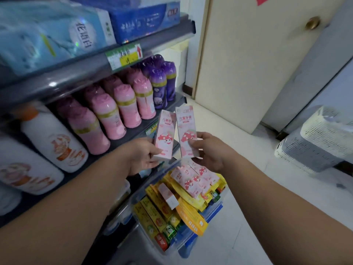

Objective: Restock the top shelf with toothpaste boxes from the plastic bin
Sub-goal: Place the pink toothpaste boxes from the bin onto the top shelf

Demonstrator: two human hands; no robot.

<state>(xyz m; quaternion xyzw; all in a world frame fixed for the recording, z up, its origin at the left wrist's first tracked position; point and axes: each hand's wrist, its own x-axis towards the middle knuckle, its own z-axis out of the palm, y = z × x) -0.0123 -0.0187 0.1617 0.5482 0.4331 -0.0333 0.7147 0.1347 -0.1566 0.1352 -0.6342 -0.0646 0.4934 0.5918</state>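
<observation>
Head view: above the loaded plastic bin (216, 206), our left hand (141, 155) grips one pink toothpaste box (165, 134), right hand (208, 152) a second box (186, 131); neither shelved.

Pink toothpaste boxes (165, 134) w/ red mushroom print; yellow boxes (152, 207), blue-clipped bin (216, 207).

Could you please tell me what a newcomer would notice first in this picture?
First, two pink toothpaste boxes held upright at centre: the left box in the left hand, the right box in the right hand. Below them stands the plastic bin, crammed with yellow and pink boxes; pink bottles line the shelf to the left.
</observation>
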